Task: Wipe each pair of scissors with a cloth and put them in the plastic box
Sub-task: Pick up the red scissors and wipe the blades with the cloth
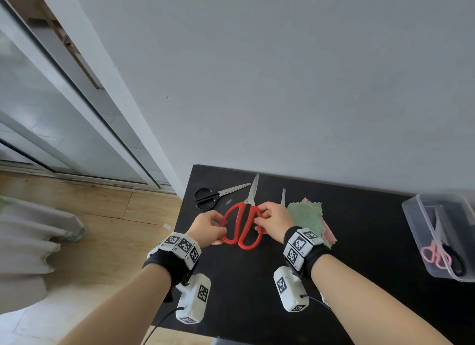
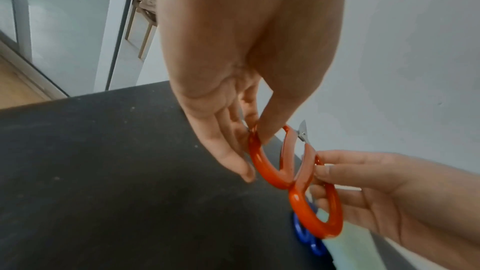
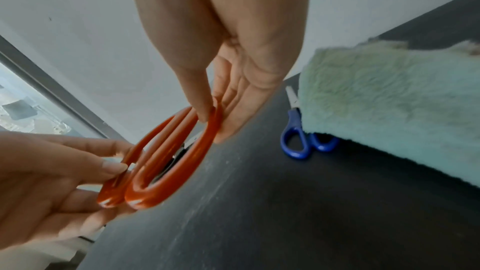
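Observation:
Red-handled scissors (image 1: 242, 223) are held above the black table (image 1: 359, 241), blades pointing away toward the wall. My left hand (image 1: 209, 227) pinches the left handle loop (image 2: 262, 163) and my right hand (image 1: 272, 221) pinches the right loop (image 3: 207, 130). Black-handled scissors (image 1: 210, 196) lie at the table's far left. Blue-handled scissors (image 3: 298, 137) lie partly under the green cloth (image 1: 305, 217), which lies on a pink cloth (image 1: 329, 231). The clear plastic box (image 1: 421, 239) at the right edge holds pink-handled and black-handled scissors.
The grey wall (image 1: 282, 87) runs along the table's far edge. A sliding glass door (image 1: 51, 113) and wooden floor (image 1: 115, 216) lie to the left. Pale fabric (image 1: 28, 241) hangs at the far left.

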`<state>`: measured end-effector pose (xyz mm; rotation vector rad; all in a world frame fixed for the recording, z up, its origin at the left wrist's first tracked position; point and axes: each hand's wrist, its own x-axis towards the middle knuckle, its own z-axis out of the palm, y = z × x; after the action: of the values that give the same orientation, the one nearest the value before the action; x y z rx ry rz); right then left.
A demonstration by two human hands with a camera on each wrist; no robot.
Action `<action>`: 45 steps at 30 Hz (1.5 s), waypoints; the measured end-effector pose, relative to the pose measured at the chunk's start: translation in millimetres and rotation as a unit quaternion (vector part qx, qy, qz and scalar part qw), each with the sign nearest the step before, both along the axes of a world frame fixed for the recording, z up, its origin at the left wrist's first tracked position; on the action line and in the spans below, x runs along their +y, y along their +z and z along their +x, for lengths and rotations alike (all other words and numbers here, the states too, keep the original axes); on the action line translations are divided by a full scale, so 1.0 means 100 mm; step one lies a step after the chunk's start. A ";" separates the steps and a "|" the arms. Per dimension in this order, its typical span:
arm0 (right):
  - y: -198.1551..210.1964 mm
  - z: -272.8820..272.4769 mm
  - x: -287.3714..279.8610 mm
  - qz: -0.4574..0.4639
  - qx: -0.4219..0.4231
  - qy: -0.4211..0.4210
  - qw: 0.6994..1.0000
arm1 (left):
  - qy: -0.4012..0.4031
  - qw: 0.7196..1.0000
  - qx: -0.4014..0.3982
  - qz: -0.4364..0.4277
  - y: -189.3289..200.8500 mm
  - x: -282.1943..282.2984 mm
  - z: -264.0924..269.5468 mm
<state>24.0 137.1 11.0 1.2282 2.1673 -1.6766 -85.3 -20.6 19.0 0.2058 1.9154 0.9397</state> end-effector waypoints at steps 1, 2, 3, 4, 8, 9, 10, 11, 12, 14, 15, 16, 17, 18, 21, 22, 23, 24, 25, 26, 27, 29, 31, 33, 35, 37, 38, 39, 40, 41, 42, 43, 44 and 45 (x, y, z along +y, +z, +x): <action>0.07 0.06 0.02 -0.015 0.025 -0.013 1.000 | 0.010 0.999 -0.025 0.018 0.07 0.04 0.04; 0.13 0.12 0.05 -0.024 0.045 -0.023 0.998 | 0.016 0.998 -0.044 0.039 0.14 0.08 0.08; 0.19 0.18 0.08 -0.028 0.062 -0.030 0.997 | 0.017 0.997 -0.054 0.059 0.20 0.12 0.12; 0.24 0.24 0.11 -0.027 0.077 -0.036 0.996 | 0.016 0.995 -0.058 0.080 0.25 0.16 0.16; 0.44 0.45 0.28 -0.030 0.113 -0.062 0.991 | 0.004 0.989 -0.058 0.133 0.47 0.32 0.31; 0.48 0.50 0.33 -0.026 0.122 -0.061 0.990 | -0.003 0.989 -0.055 0.139 0.52 0.36 0.34; 0.53 0.55 0.37 -0.020 0.130 -0.055 0.990 | -0.010 0.988 -0.050 0.143 0.57 0.40 0.37; 0.57 0.59 0.41 -0.015 0.137 -0.049 0.989 | -0.018 0.988 -0.044 0.146 0.61 0.44 0.40; 0.62 0.63 0.46 -0.011 0.143 -0.044 0.989 | -0.027 0.988 -0.038 0.148 0.65 0.48 0.42; 0.69 0.71 0.54 -0.009 0.153 -0.039 0.987 | -0.042 0.987 -0.028 0.151 0.71 0.55 0.46; 0.72 0.75 0.57 -0.016 0.159 -0.042 0.986 | -0.043 0.987 -0.028 0.154 0.74 0.59 0.48; 0.75 0.78 0.61 -0.027 0.167 -0.046 0.985 | -0.042 0.986 -0.033 0.159 0.76 0.62 0.50; 0.77 0.81 0.65 -0.036 0.172 -0.048 0.983 | -0.040 0.985 -0.039 0.165 0.79 0.65 0.52; 0.79 0.85 0.69 -0.041 0.171 -0.047 0.983 | -0.040 0.984 -0.045 0.169 0.80 0.68 0.55; 0.85 0.94 0.82 -0.030 0.152 -0.020 0.988 | -0.040 0.984 -0.053 0.167 0.83 0.73 0.57; 0.86 0.98 0.88 -0.020 0.142 -0.003 0.990 | -0.040 0.984 -0.053 0.163 0.83 0.74 0.58; 0.87 1.03 0.93 -0.008 0.131 0.017 0.991 | -0.039 0.985 -0.055 0.158 0.84 0.74 0.57; 0.88 1.07 0.97 0.004 0.119 0.036 0.992 | -0.041 0.986 -0.056 0.153 0.84 0.75 0.56; 0.88 1.11 1.01 0.012 0.108 0.052 0.993 | -0.046 0.986 -0.056 0.147 0.85 0.75 0.54; 0.87 1.15 1.04 0.014 0.100 0.061 0.993 | -0.050 0.987 -0.052 0.140 0.85 0.75 0.53; 0.87 1.18 1.06 0.011 0.095 0.065 0.993 | -0.049 0.989 -0.044 0.133 0.86 0.76 0.51; 0.85 1.22 1.10 0.010 0.088 0.073 0.993 | -0.024 0.992 -0.020 0.123 0.85 0.80 0.49; 0.84 1.24 1.13 0.016 0.080 0.086 0.993 | 0.020 0.993 0.019 0.117 0.84 0.86 0.48; 0.84 1.25 1.13 0.008 0.084 0.080 0.993 | 0.073 0.989 0.035 0.122 0.81 0.92 0.47; 0.84 1.25 1.11 -0.003 0.097 0.064 0.993 | 0.128 0.981 0.013 0.144 0.78 0.98 0.49; 0.84 1.25 1.09 -0.011 0.106 0.054 0.993 | 0.183 0.966 -0.024 0.178 0.77 1.02 0.53; 0.84 1.24 1.08 -0.016 0.112 0.050 0.992 | 0.210 0.956 -0.047 0.198 0.76 1.04 0.56; 0.84 1.24 1.07 -0.022 0.119 0.045 0.992 | 0.234 0.945 -0.072 0.217 0.76 1.05 0.59; 0.83 1.24 1.07 -0.029 0.125 0.039 0.991 | 0.256 0.933 -0.098 0.231 0.77 1.05 0.62; 0.83 1.23 1.06 -0.036 0.131 0.034 0.990 | 0.271 0.925 -0.122 0.238 0.78 1.05 0.65; 0.83 1.23 1.06 -0.042 0.137 0.030 0.989 | 0.274 0.921 -0.140 0.237 0.79 1.05 0.69; 0.83 1.22 1.05 -0.046 0.143 0.026 0.988 | 0.264 0.924 -0.153 0.230 0.79 1.05 0.73; 0.82 1.21 1.03 -0.049 0.149 0.022 0.987 | 0.245 0.930 -0.160 0.220 0.79 1.06 0.78; 0.82 1.21 1.02 -0.053 0.156 0.018 0.986 | 0.220 0.938 -0.163 0.212 0.79 1.07 0.84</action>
<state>144.7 239.1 93.4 0.9474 2.2114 -2.0577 -1.3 86.1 98.3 -0.1347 1.4554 1.5821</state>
